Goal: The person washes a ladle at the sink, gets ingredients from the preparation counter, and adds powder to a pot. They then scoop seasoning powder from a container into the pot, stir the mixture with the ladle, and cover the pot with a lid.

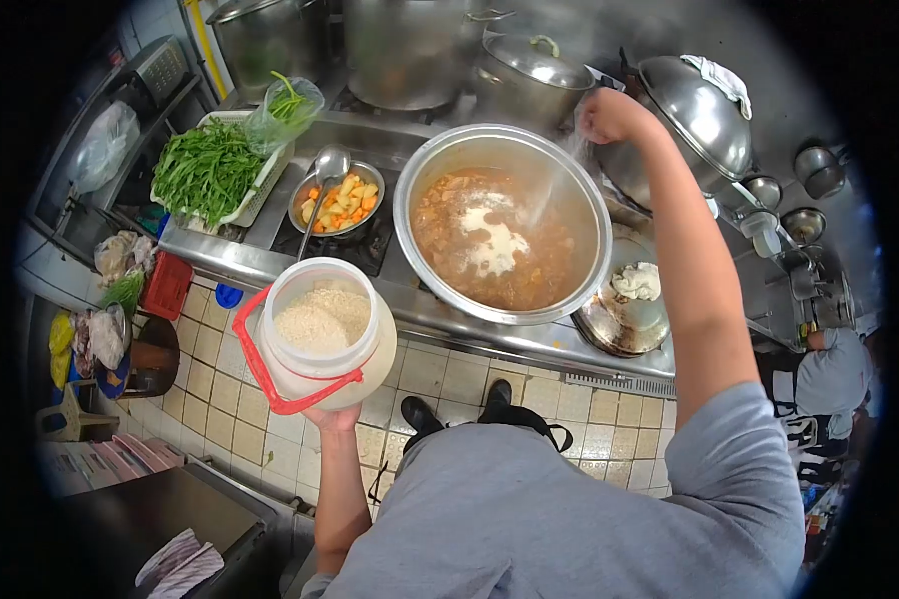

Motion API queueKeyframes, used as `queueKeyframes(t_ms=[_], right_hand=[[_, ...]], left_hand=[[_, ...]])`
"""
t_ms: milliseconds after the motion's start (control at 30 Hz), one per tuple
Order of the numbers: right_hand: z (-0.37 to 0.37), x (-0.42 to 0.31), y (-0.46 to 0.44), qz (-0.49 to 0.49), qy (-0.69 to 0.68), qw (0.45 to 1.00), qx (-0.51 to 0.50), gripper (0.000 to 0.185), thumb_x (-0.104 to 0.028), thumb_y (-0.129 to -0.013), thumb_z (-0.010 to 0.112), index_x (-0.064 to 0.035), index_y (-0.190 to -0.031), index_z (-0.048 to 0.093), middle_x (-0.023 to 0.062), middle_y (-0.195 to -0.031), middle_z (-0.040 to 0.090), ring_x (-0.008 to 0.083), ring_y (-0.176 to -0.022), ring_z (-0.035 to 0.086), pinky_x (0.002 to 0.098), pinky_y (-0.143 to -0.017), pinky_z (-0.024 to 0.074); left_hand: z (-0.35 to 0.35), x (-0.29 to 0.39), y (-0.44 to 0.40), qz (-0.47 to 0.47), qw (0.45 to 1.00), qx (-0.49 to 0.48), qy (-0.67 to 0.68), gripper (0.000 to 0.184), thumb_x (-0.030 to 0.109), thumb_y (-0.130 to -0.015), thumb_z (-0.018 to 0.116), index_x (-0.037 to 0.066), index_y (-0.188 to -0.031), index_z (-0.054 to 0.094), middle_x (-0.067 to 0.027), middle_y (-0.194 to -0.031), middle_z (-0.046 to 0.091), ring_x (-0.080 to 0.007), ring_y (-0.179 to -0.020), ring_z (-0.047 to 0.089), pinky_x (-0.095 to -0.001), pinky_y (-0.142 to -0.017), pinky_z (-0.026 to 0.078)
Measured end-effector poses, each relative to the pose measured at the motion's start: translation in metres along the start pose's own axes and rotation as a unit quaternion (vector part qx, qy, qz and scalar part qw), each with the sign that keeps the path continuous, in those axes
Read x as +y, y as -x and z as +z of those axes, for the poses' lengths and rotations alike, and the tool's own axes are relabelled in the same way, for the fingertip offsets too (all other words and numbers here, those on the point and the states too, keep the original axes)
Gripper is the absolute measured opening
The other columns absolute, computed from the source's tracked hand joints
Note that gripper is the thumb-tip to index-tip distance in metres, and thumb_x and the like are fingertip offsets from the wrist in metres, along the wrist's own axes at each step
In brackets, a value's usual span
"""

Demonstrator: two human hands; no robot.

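Note:
My left hand (332, 417) supports a wide-mouthed plastic jar (375, 374) from below, in front of the counter. The jar has a red carrying handle (300, 402) and holds an off-white powder (320, 319). Raised over the far right rim of a large metal pot (408, 240), my right hand (609, 117) is closed in a fist. A pale haze of powder falls just beside and below its fingers. Brown stew with chunks (449, 270) fills much of the pot, and a white patch of powder (494, 250) lies on its surface.
Left of the pot are a metal bowl of cut vegetables (345, 205) with a ladle (330, 165) and a basket of leafy greens (205, 170). Lidded pots (534, 75) stand behind. A stained round lid (624, 319) lies right. Another person (834, 369) is at far right.

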State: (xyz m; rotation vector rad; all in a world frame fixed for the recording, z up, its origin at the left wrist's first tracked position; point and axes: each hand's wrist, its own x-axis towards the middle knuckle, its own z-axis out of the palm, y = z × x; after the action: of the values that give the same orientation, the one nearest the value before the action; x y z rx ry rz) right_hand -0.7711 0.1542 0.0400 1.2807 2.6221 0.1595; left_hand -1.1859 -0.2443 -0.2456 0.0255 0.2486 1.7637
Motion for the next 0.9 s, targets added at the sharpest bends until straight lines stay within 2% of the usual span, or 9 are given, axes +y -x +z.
queueKeyframes(t_ms=[100, 167, 200, 300, 467, 667, 767, 833, 900], right_hand=[[0.009, -0.058, 0.048, 0.168, -0.146, 0.969, 0.111, 0.028, -0.004, -0.059, 0.068, -0.0029, -0.087, 0.071, 0.0137, -0.079, 0.071, 0.0261, -0.069, 0.067, 0.037, -0.068, 0.0538], [0.064, -0.082, 0.038, 0.099, -0.078, 0.983, -0.135, 0.021, -0.008, -0.068, 0.06, 0.0009, -0.084, 0.07, 0.0231, -0.092, 0.069, 0.0371, -0.088, 0.067, 0.0447, -0.078, 0.0515], [0.09, -0.097, 0.042, 0.07, -0.056, 0.987, -0.133, 0.02, -0.007, -0.07, 0.056, 0.0029, -0.082, 0.07, 0.025, -0.095, 0.068, 0.0385, -0.088, 0.066, 0.0458, -0.079, 0.0507], [0.01, -0.195, 0.055, 0.115, -0.245, 0.962, 0.025, 0.019, -0.012, -0.082, 0.059, 0.0009, -0.089, 0.072, 0.0212, -0.099, 0.069, 0.0358, -0.09, 0.066, 0.0423, -0.081, 0.0517], [-0.029, -0.326, 0.074, -0.24, -0.318, 0.915, -0.061, 0.028, -0.011, -0.088, 0.061, -0.0071, -0.115, 0.067, 0.0161, -0.109, 0.068, 0.0349, -0.097, 0.065, 0.0408, -0.088, 0.0505], [0.072, -0.354, 0.006, -0.232, -0.25, 0.912, -0.229, 0.047, -0.023, -0.082, 0.067, -0.0053, -0.124, 0.06, 0.0173, -0.115, 0.066, 0.0363, -0.111, 0.059, 0.0396, -0.093, 0.0469], [0.108, -0.354, -0.01, -0.421, -0.293, 0.832, -0.212, 0.051, -0.024, -0.079, 0.07, -0.006, -0.126, 0.059, 0.0166, -0.117, 0.066, 0.0333, -0.11, 0.061, 0.0387, -0.094, 0.0465], [0.1, -0.361, -0.002, -0.296, -0.333, 0.82, -0.359, 0.05, -0.026, -0.076, 0.075, -0.0012, -0.117, 0.064, 0.0125, -0.115, 0.068, 0.0236, -0.1, 0.063, 0.0348, -0.084, 0.0512], [0.112, -0.363, -0.01, -0.335, -0.344, 0.819, -0.315, 0.049, -0.026, -0.076, 0.075, -0.0013, -0.117, 0.064, 0.0119, -0.114, 0.068, 0.0229, -0.1, 0.063, 0.0349, -0.084, 0.0514]], left_hand=[[-0.004, 0.003, 0.002, -0.016, 0.999, -0.038, -0.019, 0.079, 0.063, -0.089, 0.047, 0.013, -0.148, 0.032, -0.0144, -0.151, 0.035, -0.0371, -0.135, 0.038, -0.0599, -0.105, 0.036], [-0.013, 0.0, -0.001, -0.022, 0.999, -0.03, -0.013, 0.076, 0.059, -0.09, 0.051, 0.012, -0.148, 0.034, -0.0131, -0.151, 0.036, -0.0339, -0.137, 0.037, -0.0545, -0.112, 0.032], [-0.018, 0.005, -0.001, -0.016, 1.0, -0.005, -0.003, 0.075, 0.057, -0.09, 0.051, 0.012, -0.148, 0.033, -0.0135, -0.151, 0.035, -0.0346, -0.137, 0.037, -0.0548, -0.113, 0.032], [-0.012, 0.019, -0.006, 0.047, 0.993, 0.028, -0.106, 0.08, 0.06, -0.088, 0.053, 0.011, -0.148, 0.032, -0.0139, -0.15, 0.037, -0.0346, -0.136, 0.038, -0.0549, -0.112, 0.034], [0.0, 0.003, -0.022, -0.009, 0.996, -0.023, -0.088, 0.089, 0.065, -0.082, 0.056, 0.011, -0.148, 0.031, -0.0134, -0.149, 0.039, -0.034, -0.134, 0.041, -0.0543, -0.109, 0.037], [-0.012, -0.018, -0.024, -0.045, 0.993, -0.064, -0.089, 0.083, 0.066, -0.084, 0.052, 0.016, -0.147, 0.034, -0.0108, -0.149, 0.039, -0.0339, -0.135, 0.039, -0.0551, -0.11, 0.035], [-0.012, -0.024, -0.018, -0.053, 0.993, -0.043, -0.095, 0.084, 0.067, -0.084, 0.051, 0.016, -0.148, 0.033, -0.0102, -0.15, 0.038, -0.0333, -0.136, 0.038, -0.0544, -0.111, 0.033], [-0.02, -0.024, -0.012, -0.057, 0.993, -0.027, -0.1, 0.084, 0.067, -0.084, 0.05, 0.016, -0.148, 0.032, -0.0101, -0.15, 0.038, -0.0329, -0.137, 0.037, -0.0535, -0.111, 0.033], [-0.027, -0.026, -0.01, -0.058, 0.992, -0.011, -0.108, 0.084, 0.067, -0.084, 0.05, 0.016, -0.148, 0.032, -0.0101, -0.15, 0.038, -0.033, -0.137, 0.038, -0.0535, -0.111, 0.033]])
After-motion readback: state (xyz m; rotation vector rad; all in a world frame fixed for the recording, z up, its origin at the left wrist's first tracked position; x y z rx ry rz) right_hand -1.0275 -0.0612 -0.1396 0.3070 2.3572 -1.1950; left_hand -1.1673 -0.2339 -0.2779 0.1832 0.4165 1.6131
